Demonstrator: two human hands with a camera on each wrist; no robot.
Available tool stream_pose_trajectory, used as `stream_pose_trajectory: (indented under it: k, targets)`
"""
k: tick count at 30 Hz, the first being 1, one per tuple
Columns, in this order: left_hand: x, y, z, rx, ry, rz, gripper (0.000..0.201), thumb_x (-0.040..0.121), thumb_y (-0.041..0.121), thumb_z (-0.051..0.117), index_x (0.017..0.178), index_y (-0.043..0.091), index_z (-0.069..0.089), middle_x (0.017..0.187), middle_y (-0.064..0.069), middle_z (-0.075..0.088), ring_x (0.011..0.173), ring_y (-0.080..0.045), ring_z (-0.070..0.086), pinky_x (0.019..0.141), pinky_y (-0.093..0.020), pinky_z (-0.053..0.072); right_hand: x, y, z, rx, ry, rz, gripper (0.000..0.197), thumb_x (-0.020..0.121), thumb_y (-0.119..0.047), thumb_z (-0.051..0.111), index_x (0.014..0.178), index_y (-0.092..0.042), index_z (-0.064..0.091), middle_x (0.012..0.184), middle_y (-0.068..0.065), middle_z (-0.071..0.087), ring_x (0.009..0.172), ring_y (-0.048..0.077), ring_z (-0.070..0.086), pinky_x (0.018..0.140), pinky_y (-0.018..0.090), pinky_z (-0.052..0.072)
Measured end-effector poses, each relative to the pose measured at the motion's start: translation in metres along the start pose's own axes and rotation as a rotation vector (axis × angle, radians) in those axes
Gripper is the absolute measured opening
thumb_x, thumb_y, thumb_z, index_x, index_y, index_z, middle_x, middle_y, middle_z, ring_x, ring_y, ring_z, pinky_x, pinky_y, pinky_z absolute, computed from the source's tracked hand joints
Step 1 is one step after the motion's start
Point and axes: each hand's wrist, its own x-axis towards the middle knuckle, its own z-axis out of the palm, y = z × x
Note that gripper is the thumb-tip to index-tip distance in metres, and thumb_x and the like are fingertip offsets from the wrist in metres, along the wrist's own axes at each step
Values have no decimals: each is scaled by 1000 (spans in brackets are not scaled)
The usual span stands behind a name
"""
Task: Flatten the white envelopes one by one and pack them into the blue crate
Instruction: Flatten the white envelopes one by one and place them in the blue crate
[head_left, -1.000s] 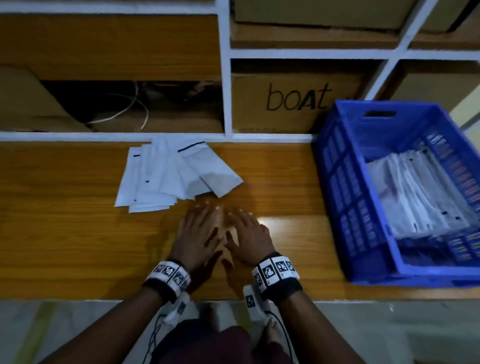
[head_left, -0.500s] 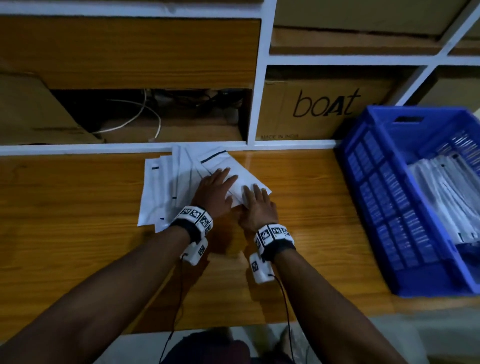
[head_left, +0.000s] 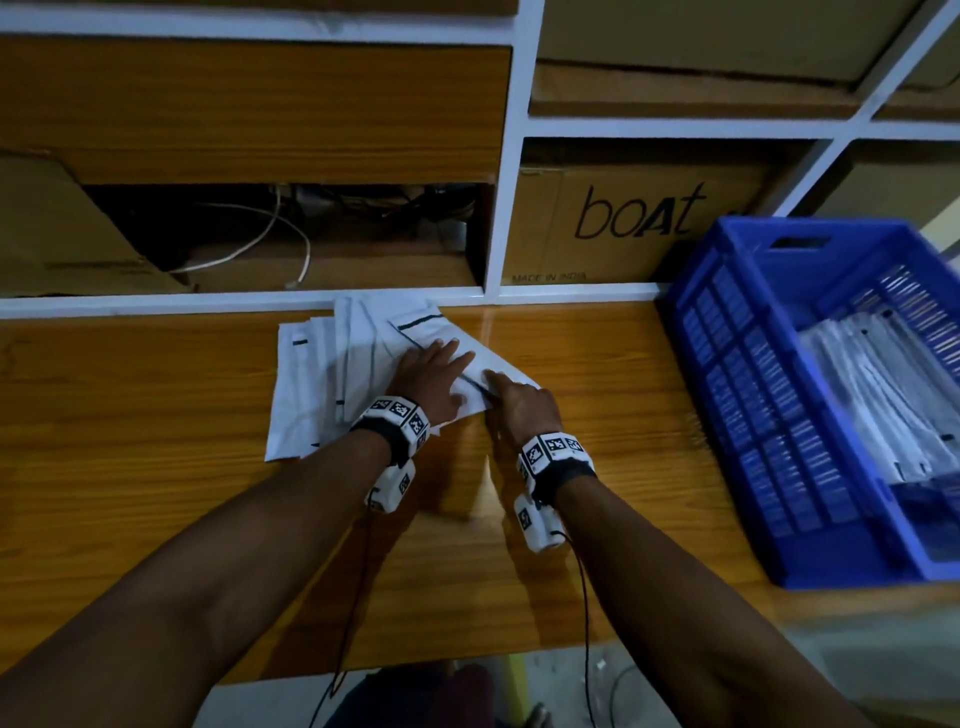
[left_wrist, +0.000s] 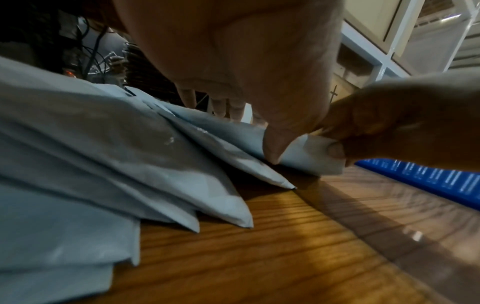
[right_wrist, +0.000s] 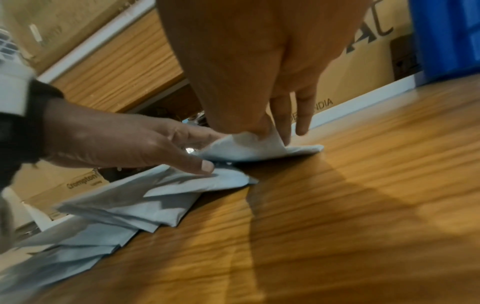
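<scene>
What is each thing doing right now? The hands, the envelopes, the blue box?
top envelope: on the pile, near corner lifted.
left hand: fingers straight, pressing the envelopes.
right hand: pinching the top envelope's corner.
envelope pile: fanned out on the wooden table.
blue crate: upright, partly filled with envelopes.

The blue crate (head_left: 769, 415) runs off the head view's right edge, its packed envelopes (head_left: 878, 395) smeared by blur. The left hand (head_left: 431, 379) covers part of the top envelope (head_left: 493, 358); lower sheets of the fanned pile (head_left: 317, 384) lie hidden beneath one another.
</scene>
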Motion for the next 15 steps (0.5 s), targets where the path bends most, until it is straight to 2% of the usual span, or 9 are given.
stream_pose_trajectory:
  k: [4, 7, 9, 11, 13, 15]
  targets:
    - [3, 7, -8, 79, 45, 8, 69, 103, 41, 49, 162, 36, 14, 172, 6, 7, 158, -16, 4, 125, -51, 2, -25, 13, -20, -28, 105, -120, 55, 96, -10, 50, 149, -21, 42, 146, 12, 53, 120, 34, 60, 103, 46, 44]
    - [-3, 16, -13, 89, 99, 43, 55, 103, 34, 52, 156, 34, 36, 167, 7, 27, 156, -15, 14, 125, -48, -1, -56, 30, -23, -29, 176, -135, 52, 92, -15, 58, 143, -22, 50, 145, 10, 55, 122, 31, 60, 105, 47, 42]
    - [-16, 30, -15, 98, 130, 116, 45, 102, 34, 54, 147, 33, 51, 160, 7, 41, 154, -18, 23, 126, -46, -1, -81, 43, -21, -81, 135, -48, 55, 92, -29, 60, 145, -24, 45, 149, 4, 50, 134, 26, 49, 111, 46, 32]
    - [-33, 50, -12, 114, 181, 199, 45, 99, 31, 57, 144, 29, 55, 156, 5, 48, 151, -21, 31, 125, -45, 3, -106, 52, -18, -112, 133, 7, 64, 92, -42, 56, 151, -25, 36, 156, 0, 40, 145, 26, 34, 115, 50, 25]
    - [-57, 77, -7, 93, 225, 273, 51, 90, 25, 61, 141, 24, 60, 150, 0, 54, 146, -26, 40, 123, -46, 16, -127, 55, -15, -142, 117, -7, 71, 92, -45, 52, 155, -27, 26, 162, 0, 29, 150, 26, 23, 116, 55, 21]
    - [-79, 101, 2, 101, 243, 310, 52, 87, 25, 60, 139, 22, 61, 148, 0, 57, 143, -29, 44, 120, -45, 24, -141, 56, -9, -177, 60, -35, 73, 95, -45, 51, 158, -28, 19, 164, 0, 26, 151, 25, 20, 117, 55, 18]
